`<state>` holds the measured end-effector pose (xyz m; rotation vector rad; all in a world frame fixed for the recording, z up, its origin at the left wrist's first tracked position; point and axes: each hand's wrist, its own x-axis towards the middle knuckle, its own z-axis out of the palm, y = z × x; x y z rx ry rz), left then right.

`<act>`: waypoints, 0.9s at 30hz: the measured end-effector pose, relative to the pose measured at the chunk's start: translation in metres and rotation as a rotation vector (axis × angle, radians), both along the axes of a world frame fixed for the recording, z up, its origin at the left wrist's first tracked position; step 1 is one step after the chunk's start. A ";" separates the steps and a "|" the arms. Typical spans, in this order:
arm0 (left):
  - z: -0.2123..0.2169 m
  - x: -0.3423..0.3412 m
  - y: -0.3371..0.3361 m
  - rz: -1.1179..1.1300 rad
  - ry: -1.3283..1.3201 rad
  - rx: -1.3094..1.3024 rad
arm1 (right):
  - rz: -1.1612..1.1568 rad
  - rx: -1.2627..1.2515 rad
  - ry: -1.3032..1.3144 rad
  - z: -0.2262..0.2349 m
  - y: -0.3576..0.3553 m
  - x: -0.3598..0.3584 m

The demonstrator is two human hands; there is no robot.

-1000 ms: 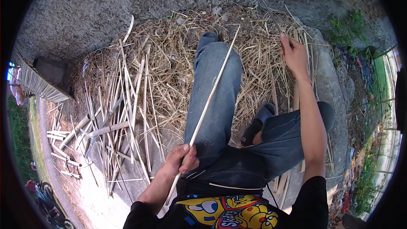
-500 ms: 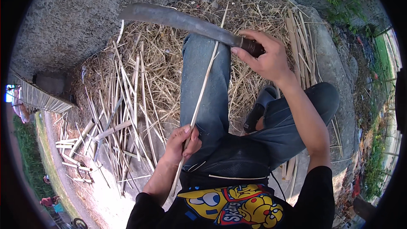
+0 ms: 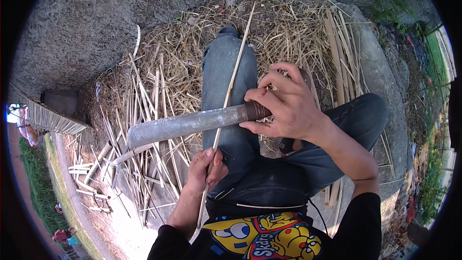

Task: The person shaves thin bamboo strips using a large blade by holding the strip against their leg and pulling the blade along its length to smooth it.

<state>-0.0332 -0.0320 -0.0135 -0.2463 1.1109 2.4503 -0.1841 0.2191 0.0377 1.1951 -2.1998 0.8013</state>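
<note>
My left hand (image 3: 206, 169) is closed round a long, thin bamboo strip (image 3: 237, 65) near its lower part. The strip slants up over my jeans-covered leg (image 3: 221, 77), its tip reaching past the knee. In my right hand (image 3: 293, 108) is a machete (image 3: 185, 126), gripped by its dark handle between thumb and fingers. Its broad grey blade points left, lying across the strip just above my left hand. Whether the edge touches the strip, I cannot tell. Another short pale strip (image 3: 269, 206) rests across my lap.
Loose bamboo strips and sticks (image 3: 154, 101) lie heaped on the left. Flat slats (image 3: 340, 58) lie at the right on a stone slab (image 3: 373, 62). Shavings (image 3: 185, 53) cover the ground round my leg. A rough wall (image 3: 96, 24) rises at the back. Other people are far off at lower left.
The machete has come down along the strip toward me, from the knee to just above my left hand. My right-hand fingers have shifted on its handle. The left hand stays almost in place.
</note>
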 end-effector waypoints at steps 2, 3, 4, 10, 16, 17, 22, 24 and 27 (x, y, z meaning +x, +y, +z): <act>-0.001 -0.001 -0.002 -0.021 0.016 -0.041 | 0.008 -0.025 0.008 -0.005 -0.002 0.002; -0.002 -0.001 -0.002 -0.024 0.011 -0.045 | 0.000 -0.025 -0.075 -0.010 -0.001 0.004; -0.002 -0.001 -0.001 -0.023 0.023 -0.044 | -0.008 -0.025 -0.159 -0.013 0.000 0.006; -0.002 -0.001 0.002 -0.030 0.047 -0.048 | -0.170 -0.205 -0.155 -0.007 0.016 -0.025; -0.003 0.000 0.003 0.023 0.036 0.036 | -0.078 -0.202 -0.031 -0.012 0.019 -0.021; -0.002 0.000 0.003 0.023 0.025 0.033 | -0.041 -0.169 -0.085 -0.011 0.015 -0.013; -0.001 0.003 0.000 0.036 -0.016 0.012 | -0.007 -0.213 -0.155 -0.019 0.005 -0.009; -0.002 0.004 -0.002 0.014 0.007 0.028 | -0.032 -0.242 -0.093 -0.013 0.008 -0.023; -0.004 0.004 -0.001 0.027 0.010 0.014 | -0.194 -0.241 -0.187 -0.014 0.021 -0.038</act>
